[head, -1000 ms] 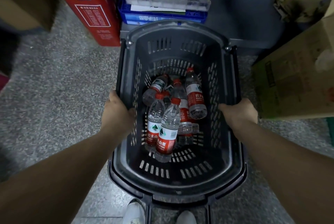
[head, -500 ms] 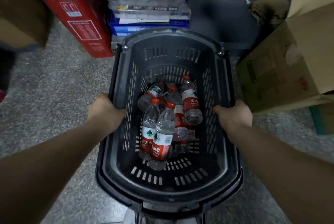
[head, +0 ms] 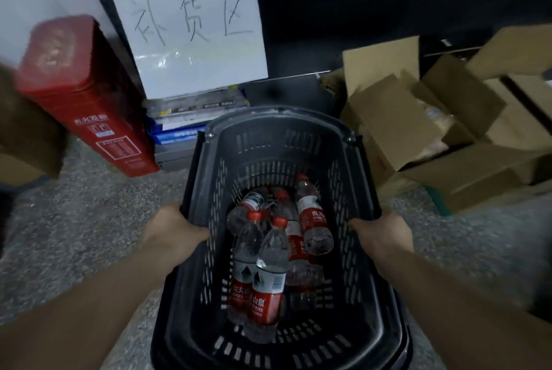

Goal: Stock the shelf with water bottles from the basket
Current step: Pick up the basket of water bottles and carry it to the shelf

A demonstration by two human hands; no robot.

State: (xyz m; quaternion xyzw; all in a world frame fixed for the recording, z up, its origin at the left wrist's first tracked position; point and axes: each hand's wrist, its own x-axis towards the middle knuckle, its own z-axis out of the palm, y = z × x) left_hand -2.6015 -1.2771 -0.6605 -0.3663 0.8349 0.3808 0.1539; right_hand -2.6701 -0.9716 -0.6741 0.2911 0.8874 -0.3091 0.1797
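While both forearms reach up from the lower corners of the frame, the left hand [head: 173, 230] is clamped on the left rim of the basket [head: 277, 121], fingers curled over the edge and inside the slotted wall. The right hand [head: 383, 235] holds the opposite rim the same way, knuckles up. Between the two hands, at the centre and lower centre of the frame, the water bottles [head: 267, 277] lie heaped on the basket floor, several of them, overlapping. They are clear plastic with red caps and red labels; most caps point toward the top of the frame. The basket itself is dark plastic with slotted sides. Beyond it, a white sign [head: 191, 28] with handwritten characters sits at upper centre, a red box [head: 86, 100] leans at upper left, and open cardboard boxes [head: 433, 121] crowd the right.
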